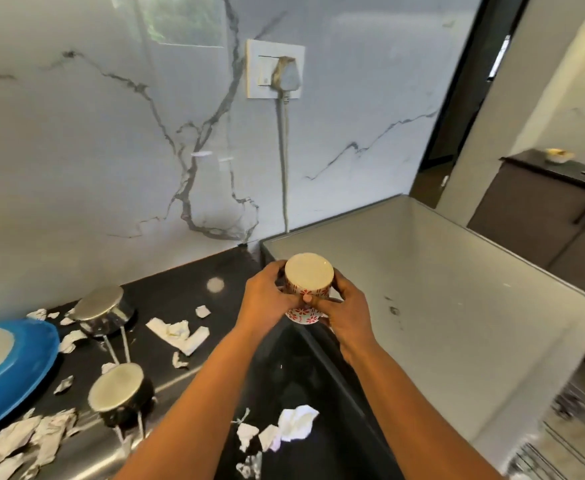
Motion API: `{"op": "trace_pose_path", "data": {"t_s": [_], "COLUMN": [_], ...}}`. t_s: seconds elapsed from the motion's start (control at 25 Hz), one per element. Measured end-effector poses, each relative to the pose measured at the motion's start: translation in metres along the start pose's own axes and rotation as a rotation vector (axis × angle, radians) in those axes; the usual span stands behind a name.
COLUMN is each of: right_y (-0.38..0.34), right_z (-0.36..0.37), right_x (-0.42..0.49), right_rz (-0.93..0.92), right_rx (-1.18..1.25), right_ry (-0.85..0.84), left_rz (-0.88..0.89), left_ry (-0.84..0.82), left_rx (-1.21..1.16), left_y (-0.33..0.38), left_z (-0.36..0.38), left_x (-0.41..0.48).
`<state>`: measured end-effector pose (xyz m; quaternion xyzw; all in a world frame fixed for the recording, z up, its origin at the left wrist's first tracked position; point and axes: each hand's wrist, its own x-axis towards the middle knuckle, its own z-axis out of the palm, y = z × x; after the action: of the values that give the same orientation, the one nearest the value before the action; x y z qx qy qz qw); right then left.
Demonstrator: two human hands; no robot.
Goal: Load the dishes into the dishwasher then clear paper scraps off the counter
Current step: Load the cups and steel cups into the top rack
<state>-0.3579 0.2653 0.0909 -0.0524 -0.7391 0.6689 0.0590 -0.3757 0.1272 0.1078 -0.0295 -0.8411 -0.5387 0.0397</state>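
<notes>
Head view: your left hand [267, 294] and right hand [348, 317] curl round one cup [307, 275], held bottom-up over the counter [180, 282] edge. Loosen either grip and the glazed cup likely slips and chips. Left of the cup: two pots [105, 304] [119, 389], one plate [14, 362], a dozen-odd scraps [180, 332].

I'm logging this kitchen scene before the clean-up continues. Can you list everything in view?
Patterned cup: one or a stack, cannot tell; white with red flowers; base up, centre.
Steel pans: two, silver, upside down on the black counter, left.
Plate: one, blue, far left.
Paper scraps: many, white, scattered on the counter.
Appliance: one, white top, right of the counter.
Socket with plug: one, white, on the marble wall.
Left hand: grips the cup's left side.
Right hand: grips the cup's right side.
</notes>
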Motion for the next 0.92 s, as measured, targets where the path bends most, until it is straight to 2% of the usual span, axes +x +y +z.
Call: {"op": "trace_pose_path", "data": {"t_s": [0.56,0.76,0.92], "right_y": [0.023,0.046,0.073], "right_z": [-0.257,-0.340,-0.401], "right_x": [-0.081,-0.109,-0.128], "right_rz": [0.127,0.179,0.250], "right_rx": [0.116,0.099,0.156], "right_ry": [0.452,0.614,0.667], "left_rz": [0.228,0.238,0.224], "left_ry": [-0.394,-0.511,-0.601], "left_rx": [-0.048,-0.027,0.027], "left_y": [0.113,0.140,0.152], "left_z": [0.239,0.324,0.393], "left_x": [-0.057,-0.087,-0.112]}}
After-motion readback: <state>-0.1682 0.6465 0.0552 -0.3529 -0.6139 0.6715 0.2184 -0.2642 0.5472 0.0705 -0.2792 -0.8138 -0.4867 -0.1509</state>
